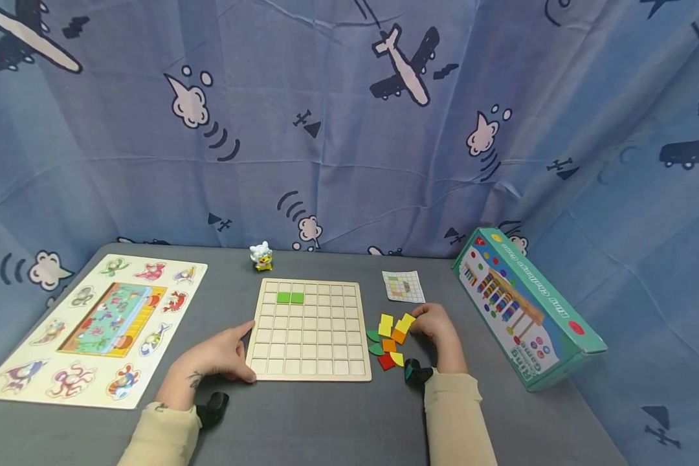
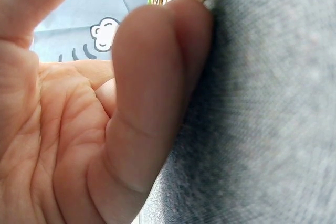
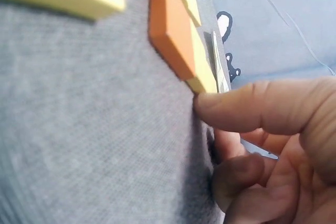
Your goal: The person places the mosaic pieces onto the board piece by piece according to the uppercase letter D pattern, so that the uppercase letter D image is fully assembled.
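Observation:
A square wooden grid board [image 1: 309,364] lies flat at the middle of the table, with two green square tiles [image 1: 290,298] side by side in its upper left cells. My left hand [image 1: 215,355] spreads thumb and index finger against the board's left edge. Right of the board is a loose group of red, orange, yellow and green pieces. My right hand [image 1: 441,327] has its fingertips at a yellow tile [image 1: 408,320] in this group. In the right wrist view the thumb [image 3: 252,106] touches that tile's end, and an orange piece [image 3: 170,35] lies beside it.
A small printed pattern card [image 1: 404,287] lies beyond the pieces. A green toy box [image 1: 527,307] stands at the right, and a sea-animal puzzle board [image 1: 41,336] covers the left side. A small white and yellow figurine [image 1: 261,256] stands behind the grid board, before a blue curtain [image 1: 326,129].

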